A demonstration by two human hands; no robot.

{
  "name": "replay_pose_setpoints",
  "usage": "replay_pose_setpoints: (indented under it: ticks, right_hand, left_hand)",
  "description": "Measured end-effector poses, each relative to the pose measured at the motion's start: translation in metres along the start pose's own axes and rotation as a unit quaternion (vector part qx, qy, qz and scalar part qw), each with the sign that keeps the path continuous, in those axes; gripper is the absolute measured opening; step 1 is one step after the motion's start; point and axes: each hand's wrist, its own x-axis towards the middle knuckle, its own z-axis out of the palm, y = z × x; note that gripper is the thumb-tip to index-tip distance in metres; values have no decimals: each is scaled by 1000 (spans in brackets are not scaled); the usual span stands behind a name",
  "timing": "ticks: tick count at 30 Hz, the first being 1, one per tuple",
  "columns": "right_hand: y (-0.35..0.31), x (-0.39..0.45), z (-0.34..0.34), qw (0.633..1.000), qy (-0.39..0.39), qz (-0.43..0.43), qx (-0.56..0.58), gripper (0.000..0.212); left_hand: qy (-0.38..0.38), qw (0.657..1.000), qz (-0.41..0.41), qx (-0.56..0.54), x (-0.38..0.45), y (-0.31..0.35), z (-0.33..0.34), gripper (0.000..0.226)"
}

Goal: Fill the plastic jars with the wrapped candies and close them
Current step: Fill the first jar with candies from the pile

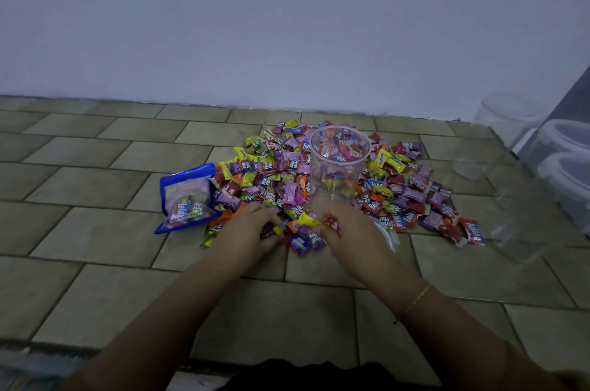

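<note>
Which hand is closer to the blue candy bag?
Left. The left hand grabs candies just right of the blue candy bag, almost beside its lower corner. The right hand is farther right, in front of the clear jar, holding candies too.

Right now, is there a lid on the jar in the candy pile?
No, the clear jar stands open-topped in the candy pile, its rim uncovered.

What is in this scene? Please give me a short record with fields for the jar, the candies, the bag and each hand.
jar: clear plastic jar, upright in the pile, open, no lid on
candies: wrapped candies heaped on the tiled floor
bag: blue candy bag, at left edge of the pile
left hand: left hand gathers candies
right hand: right hand holds candies
</note>
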Motion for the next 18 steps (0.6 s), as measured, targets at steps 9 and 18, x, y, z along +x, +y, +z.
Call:
replay_pose_setpoints:
  ticks: [9,18]
  right_hand:
    - [-26,-5,-61,988,82,-55,122,21]
    - [-33,30,-104,984,146,-58,82,22]
  left_hand:
    - [94,976,-78,-182,9,14,-24,21]
    - [221,896,-30,-384,46,67,-76,21]
